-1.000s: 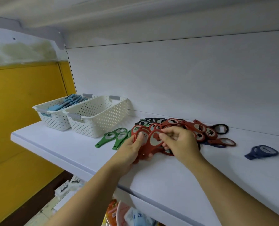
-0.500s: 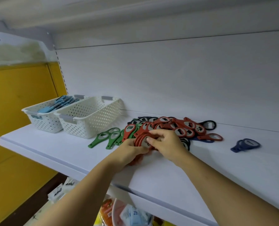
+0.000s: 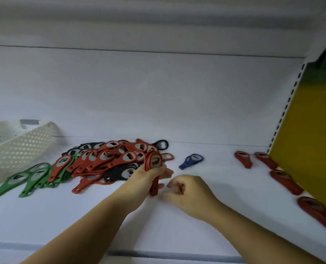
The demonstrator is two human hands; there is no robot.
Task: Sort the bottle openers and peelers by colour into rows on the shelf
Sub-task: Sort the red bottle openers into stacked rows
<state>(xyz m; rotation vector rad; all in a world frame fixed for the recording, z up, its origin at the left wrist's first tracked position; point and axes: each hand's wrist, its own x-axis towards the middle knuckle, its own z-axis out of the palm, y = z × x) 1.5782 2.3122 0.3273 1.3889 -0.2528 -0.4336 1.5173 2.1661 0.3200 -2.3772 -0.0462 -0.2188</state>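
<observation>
At the far left, at about 9 o'clock from the hands, a white perforated basket (image 3: 15,149) sat on the shelf (image 3: 215,221). Its grey handle patch carried nothing legible. Just right of it lay several green openers (image 3: 30,176), handles pointing toward 7 o'clock. Next came the mixed pile (image 3: 108,159), mostly red with black openers (image 3: 118,174) underneath. It lay at 10 o'clock from the left hand and seemed to touch it.

The left hand (image 3: 147,180) gripped a bundle of red openers (image 3: 153,162), fingers wrapped round the handles. The bundle stood nearly upright, its long axis running from 12 to 6 o'clock, with the round heads at 12 and the handle ends poking out below the fist at 6. A dark mark on the front head was too blurred to read. The right hand (image 3: 190,191) sat just beside it at 3 o'clock, fingers curled tight toward the palm. The fingertips were smeared, so it could not be told whether they pinched anything.

1 blue opener (image 3: 191,160) lay at 12 o'clock from the right hand, apart from the pile. Well beyond it, from 2 to 4 o'clock, a row of at least 4 red openers (image 3: 285,182) ran along the foot of the yellow panel (image 3: 310,140). Judging by that row, the bundle belonged out at 3 o'clock. The right hand was the nearer to it, so handing openers from left to right would probably serve. No brand or writing could be read anywhere.
</observation>
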